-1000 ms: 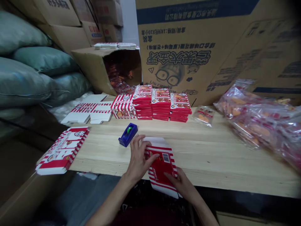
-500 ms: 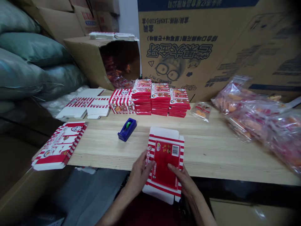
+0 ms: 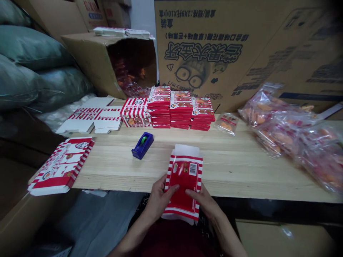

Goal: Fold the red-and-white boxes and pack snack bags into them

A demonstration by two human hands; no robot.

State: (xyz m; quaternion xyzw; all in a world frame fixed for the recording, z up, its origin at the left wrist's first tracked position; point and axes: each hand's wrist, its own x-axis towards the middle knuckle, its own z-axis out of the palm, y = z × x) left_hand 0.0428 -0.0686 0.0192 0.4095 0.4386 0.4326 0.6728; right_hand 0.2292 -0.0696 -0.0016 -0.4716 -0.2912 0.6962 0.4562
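A red and white striped cardboard box [image 3: 184, 175] is held between my two hands at the table's front edge, its barcode side up and a white flap sticking out at the far end. My left hand [image 3: 162, 196] grips its left edge, thumb on the red panel. On the right edge, my right hand [image 3: 205, 200] does the same, thumb on top and fingers hidden behind. Beyond the box to the left stands a blue tape dispenser [image 3: 143, 145] with green inside it. Stacked red and white boxes [image 3: 179, 109] stand farther back.
Flat striped boxes [image 3: 63, 164] lie at the table's left, with unfolded cartons [image 3: 91, 116] behind them. Bagged orange items [image 3: 289, 132] are heaped on the right, and one small bag [image 3: 227, 123] lies apart. An open carton [image 3: 88, 53] and a large printed carton [image 3: 227, 46] stand behind.
My hands have squeezed the box's sides, and it looks narrower and more folded up. My view has shifted slightly.
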